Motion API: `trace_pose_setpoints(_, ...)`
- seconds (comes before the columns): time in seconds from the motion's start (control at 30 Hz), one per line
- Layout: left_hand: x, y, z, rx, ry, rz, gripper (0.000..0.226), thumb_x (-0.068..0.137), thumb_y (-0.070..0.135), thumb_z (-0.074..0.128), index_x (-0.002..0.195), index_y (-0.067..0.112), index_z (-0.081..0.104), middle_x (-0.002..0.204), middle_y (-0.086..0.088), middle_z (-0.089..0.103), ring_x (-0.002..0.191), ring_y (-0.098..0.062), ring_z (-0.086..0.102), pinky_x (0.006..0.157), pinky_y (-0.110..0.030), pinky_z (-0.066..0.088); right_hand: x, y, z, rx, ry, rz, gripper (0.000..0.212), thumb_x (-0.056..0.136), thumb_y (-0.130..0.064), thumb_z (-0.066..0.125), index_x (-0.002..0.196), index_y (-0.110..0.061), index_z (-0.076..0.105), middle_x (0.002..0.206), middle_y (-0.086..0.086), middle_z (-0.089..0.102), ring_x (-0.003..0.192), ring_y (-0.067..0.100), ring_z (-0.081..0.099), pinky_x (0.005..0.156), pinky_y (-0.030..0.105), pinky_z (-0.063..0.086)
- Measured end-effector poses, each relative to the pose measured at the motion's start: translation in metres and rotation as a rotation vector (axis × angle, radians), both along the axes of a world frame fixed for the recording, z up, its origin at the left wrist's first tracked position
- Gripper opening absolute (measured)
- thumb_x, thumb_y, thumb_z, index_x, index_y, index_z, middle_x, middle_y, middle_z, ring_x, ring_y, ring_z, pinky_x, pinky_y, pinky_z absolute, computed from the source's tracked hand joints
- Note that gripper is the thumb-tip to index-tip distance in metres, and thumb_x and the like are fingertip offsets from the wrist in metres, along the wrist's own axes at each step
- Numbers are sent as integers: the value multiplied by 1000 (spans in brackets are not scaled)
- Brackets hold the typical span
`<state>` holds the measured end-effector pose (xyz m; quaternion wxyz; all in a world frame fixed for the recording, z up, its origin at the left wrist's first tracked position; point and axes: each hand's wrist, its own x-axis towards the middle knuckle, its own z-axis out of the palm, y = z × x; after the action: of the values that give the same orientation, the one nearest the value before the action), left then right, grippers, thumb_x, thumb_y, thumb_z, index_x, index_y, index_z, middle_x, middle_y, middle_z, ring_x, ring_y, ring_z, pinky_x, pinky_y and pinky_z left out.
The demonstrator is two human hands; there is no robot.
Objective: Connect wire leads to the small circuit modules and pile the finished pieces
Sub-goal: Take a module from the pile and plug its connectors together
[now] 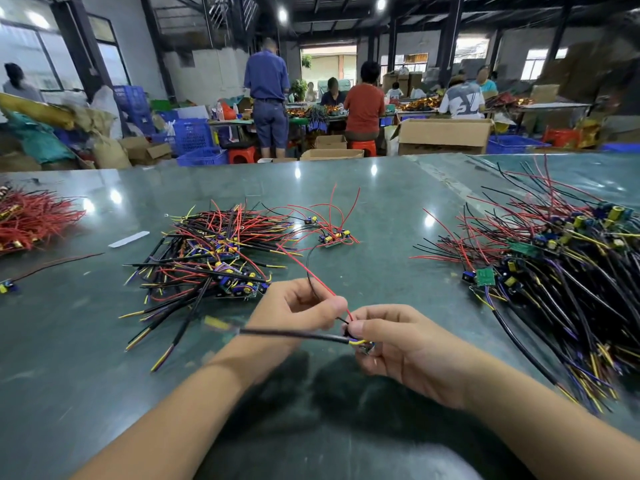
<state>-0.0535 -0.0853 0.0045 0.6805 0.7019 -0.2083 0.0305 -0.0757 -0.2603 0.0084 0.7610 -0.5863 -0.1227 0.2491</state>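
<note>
Head view shows a green table (346, 209) with a big pile of wired modules (561, 271) at right and another pile (214, 251) at centre. Near the front edge, the right hand (398, 344) grips a small circuit module (367, 347), its fingers curled around it. The left hand (298, 306) pinches a red lead (311, 271) and a black lead (309, 268).

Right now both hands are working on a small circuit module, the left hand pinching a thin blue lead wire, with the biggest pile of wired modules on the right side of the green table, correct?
Not quite: in the head view the thin lead wire pinched by the left hand is red, not blue. The rest holds: the right hand holds the small circuit module, and the biggest pile of wired modules lies on the right of the green table.
</note>
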Motion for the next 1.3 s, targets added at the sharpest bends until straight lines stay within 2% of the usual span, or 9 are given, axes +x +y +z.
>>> trace_pose_setpoints(0.23, -9, -3, 2, 278, -70, -96, 39, 89, 23, 49, 52, 25, 60, 41, 17, 45, 43, 6, 37, 48, -11, 30, -3, 6, -3, -117, -153, 30, 9, 76, -17, 66, 80, -9, 63, 75, 7, 51, 56, 12, 47, 55, 20, 43)
trace_pose_setpoints(0.4, 2, 5, 0, 445, -199, 172, 36, 79, 50, 44, 55, 29, 58, 55, -14, 56, 54, -24, 47, 58, -35, 41, -3, 4, -4, -150, -186, 44, 13, 76, -18, 66, 84, -8, 63, 80, 14, 49, 56, 12, 49, 57, 20, 45)
trace_pose_setpoints(0.43, 2, 6, 1, 421, -193, 169, 27, 82, 45, 47, 69, 32, 65, 61, -14, 64, 58, -22, 52, 62, -31, 44, -4, 4, -4, -155, -191, 48, 13, 76, -18, 66, 83, -8, 63, 80, 14, 49, 56, 13, 49, 57, 20, 45)
trace_pose_setpoints(0.47, 2, 6, 2, 371, -175, 148, 20, 86, 35, 50, 81, 30, 68, 59, 9, 43, 55, -14, 50, 59, -23, 41, -4, 4, -4, -158, -194, 50, 12, 76, -18, 66, 83, -9, 63, 79, 14, 49, 56, 13, 49, 57, 20, 45)
trace_pose_setpoints(0.5, 2, 5, 2, 324, -156, 139, 18, 88, 27, 51, 88, 27, 69, 81, 7, 28, 48, -7, 42, 53, -18, 36, -4, 4, -3, -158, -193, 49, 11, 76, -19, 66, 82, -9, 63, 78, 13, 50, 55, 13, 49, 57, 20, 45)
trace_pose_setpoints(0.67, 7, -6, -1, 59, -15, 313, 30, 99, 6, 41, 76, 14, 58, 38, 8, 34, 34, -2, 26, 38, -15, 23, -5, 4, -1, -141, -171, 48, 12, 75, -18, 65, 81, -8, 62, 73, 7, 52, 53, 12, 49, 55, 18, 44)
trace_pose_setpoints(0.77, 12, -5, 3, -176, 84, 425, 34, 102, 9, 32, 74, 9, 51, 37, 8, 33, 31, -2, 24, 35, -13, 22, -5, 5, -1, -163, -196, 64, 14, 76, -19, 65, 84, -7, 63, 76, 8, 52, 54, 12, 50, 57, 19, 45)
trace_pose_setpoints(1.0, 16, -1, -2, -221, 28, 655, 39, 102, 16, 32, 68, 12, 50, 41, 9, 39, 38, -1, 33, 38, -13, 27, -4, 3, -1, -158, -219, 117, 6, 78, -17, 64, 82, -13, 67, 77, 5, 54, 58, 13, 51, 60, 20, 45)
trace_pose_setpoints(1.3, 8, 12, 11, -390, 178, 123, 36, 96, 32, 42, 75, 8, 57, 44, 7, 31, 35, -4, 18, 38, -16, 18, -2, -7, -5, 26, -134, 193, 10, 81, -12, 62, 88, -7, 68, 70, 3, 55, 58, 14, 51, 57, 20, 45)
